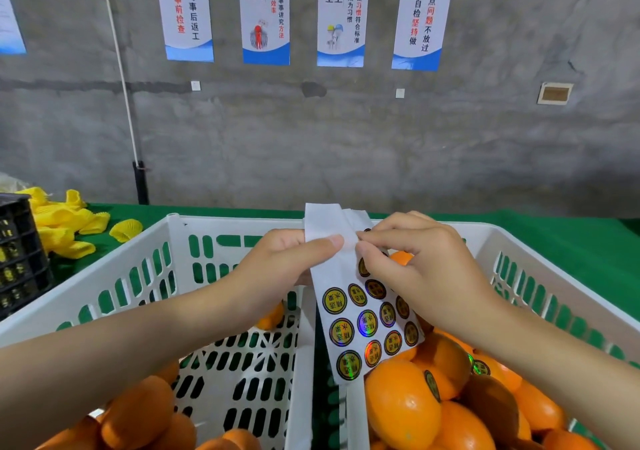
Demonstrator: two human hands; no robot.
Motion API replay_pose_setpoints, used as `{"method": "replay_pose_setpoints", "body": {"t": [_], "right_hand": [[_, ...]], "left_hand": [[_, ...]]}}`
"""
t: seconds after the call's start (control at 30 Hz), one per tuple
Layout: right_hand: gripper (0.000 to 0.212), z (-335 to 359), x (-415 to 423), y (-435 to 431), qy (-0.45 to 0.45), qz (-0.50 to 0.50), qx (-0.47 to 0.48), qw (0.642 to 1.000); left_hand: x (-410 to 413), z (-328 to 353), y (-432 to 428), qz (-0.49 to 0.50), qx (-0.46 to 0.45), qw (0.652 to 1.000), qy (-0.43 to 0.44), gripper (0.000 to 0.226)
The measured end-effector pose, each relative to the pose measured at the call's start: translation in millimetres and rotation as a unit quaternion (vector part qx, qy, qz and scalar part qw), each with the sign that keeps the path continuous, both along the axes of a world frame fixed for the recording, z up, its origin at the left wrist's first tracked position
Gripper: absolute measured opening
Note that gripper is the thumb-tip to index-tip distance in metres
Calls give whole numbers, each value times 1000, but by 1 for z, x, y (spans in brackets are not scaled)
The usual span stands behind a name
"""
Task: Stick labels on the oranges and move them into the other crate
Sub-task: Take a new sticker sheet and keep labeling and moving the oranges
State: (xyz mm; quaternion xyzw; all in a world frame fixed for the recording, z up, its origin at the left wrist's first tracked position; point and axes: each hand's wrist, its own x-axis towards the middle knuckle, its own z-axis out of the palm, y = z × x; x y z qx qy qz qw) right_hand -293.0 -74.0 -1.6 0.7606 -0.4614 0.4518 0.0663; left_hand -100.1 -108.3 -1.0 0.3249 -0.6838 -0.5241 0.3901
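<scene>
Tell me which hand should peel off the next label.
Right, probably. The right hand has its fingertips pinching at the label sheet among its upper labels, while the left hand grips the sheet's bare top strip, so it is occupied steadying it.

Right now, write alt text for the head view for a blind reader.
The left hand holds a sheet of round labels and the right hand pinches its upper part, above two white crates. The right crate holds oranges, some labelled; the left crate holds fewer oranges.
</scene>
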Motion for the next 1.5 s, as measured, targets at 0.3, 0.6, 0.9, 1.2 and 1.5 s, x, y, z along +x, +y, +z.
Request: {"method": "replay_pose_setpoints", "body": {"t": [0.3, 0.6, 0.9, 1.2, 1.5], "right_hand": [[17, 0, -5, -3, -54, -35, -32, 997], [30, 4, -4, -2, -50, -65, -13, 996], [35, 10, -3, -1, -167, 29, 61, 984], [54, -1, -3, -4, -75, -21, 75, 994], [66, -9, -2, -2, 55, -69, 72, 993]], "left_hand": [[-4, -1, -1, 70, 18, 997, -19, 31], [-4, -1, -1, -4, 91, 995, 28, 26], [-3, 7, 8, -145, 160, 976, 30, 50], [10, 9, 9, -148, -68, 964, -212, 48], [65, -13, -83, 65, -120, 801, -583, 39]]}}
